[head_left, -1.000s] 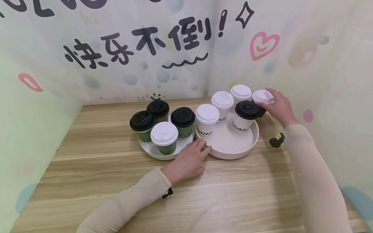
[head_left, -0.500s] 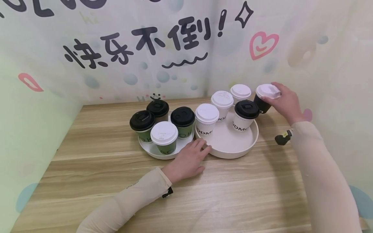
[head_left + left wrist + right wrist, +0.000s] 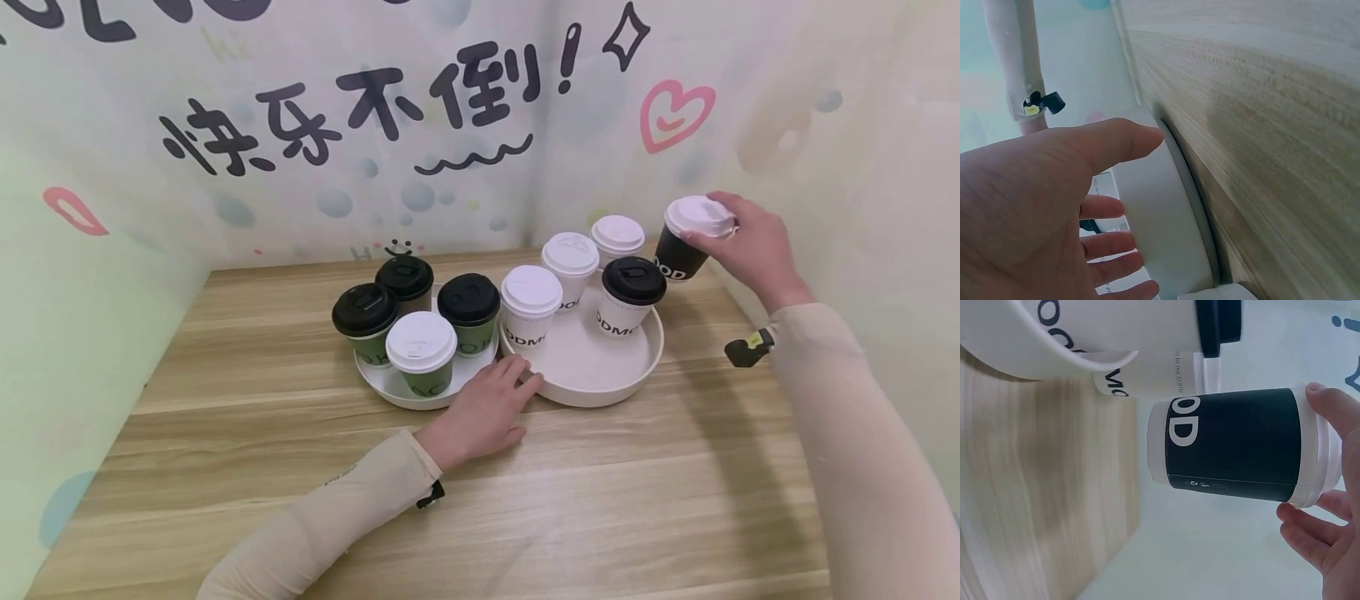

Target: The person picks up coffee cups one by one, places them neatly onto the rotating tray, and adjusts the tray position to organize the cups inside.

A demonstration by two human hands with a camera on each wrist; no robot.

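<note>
My right hand point(image 3: 761, 250) pinches the white lid of a paper coffee cup point(image 3: 679, 246) with a black sleeve. In the right wrist view the same coffee cup point(image 3: 1235, 447) hangs from thumb and fingers, its base above the table. My left hand point(image 3: 480, 417) rests with relaxed fingers at the near left rim of the right round tray point(image 3: 592, 398); the left wrist view shows its fingers point(image 3: 1110, 244) along the tray wall point(image 3: 1160, 219). On that tray stand white-sleeved cups, including a black-lidded cup point(image 3: 628, 296) and a white-lidded cup point(image 3: 531, 304).
A second round tray point(image 3: 408, 402) at the left bears several cups, among them a white-lidded green cup point(image 3: 422, 354) and a black-lidded green cup point(image 3: 469, 312). A printed cloth wall point(image 3: 300, 217) closes off the back of the wooden table point(image 3: 262, 417).
My right hand has carried the black-sleeved coffee cup up and to the right, away from the black-lidded cup beside it. My left hand has stayed at the tray rim.
</note>
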